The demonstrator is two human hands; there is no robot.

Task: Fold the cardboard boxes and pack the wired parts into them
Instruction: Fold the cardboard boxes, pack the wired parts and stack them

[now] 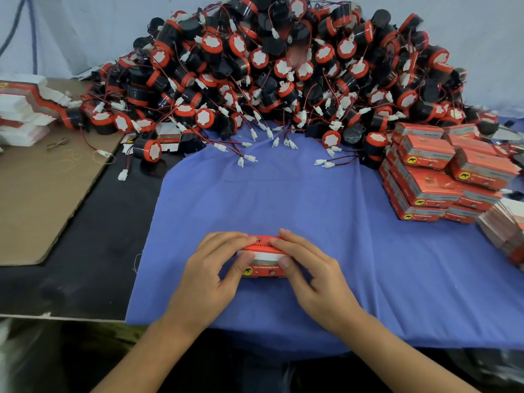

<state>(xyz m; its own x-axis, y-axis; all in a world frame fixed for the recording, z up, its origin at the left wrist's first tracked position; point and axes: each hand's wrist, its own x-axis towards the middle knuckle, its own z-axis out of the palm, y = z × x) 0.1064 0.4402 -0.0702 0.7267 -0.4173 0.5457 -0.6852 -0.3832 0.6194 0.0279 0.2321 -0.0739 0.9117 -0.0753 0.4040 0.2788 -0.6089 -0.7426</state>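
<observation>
- A blue cloth (283,194) covers the middle of the black worktop (93,251).
- A brown cardboard sheet (42,205) lies left of the cloth.
- Rubber bands (58,143) lie on that sheet.

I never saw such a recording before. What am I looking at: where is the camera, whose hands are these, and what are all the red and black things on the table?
There is no machine here, only a person. The single picture comes from a camera worn on the person's head, looking forward and down, so the arms enter from the bottom. The left hand and the right hand together grip a small red box over a blue cloth; a white strip shows under its top flap, so it seems not fully closed. Behind lies a big pile of wired parts, black and red with white plugs. On the right stand closed boxes; on the left lie flat unfolded boxes and a brown cardboard sheet.
</observation>
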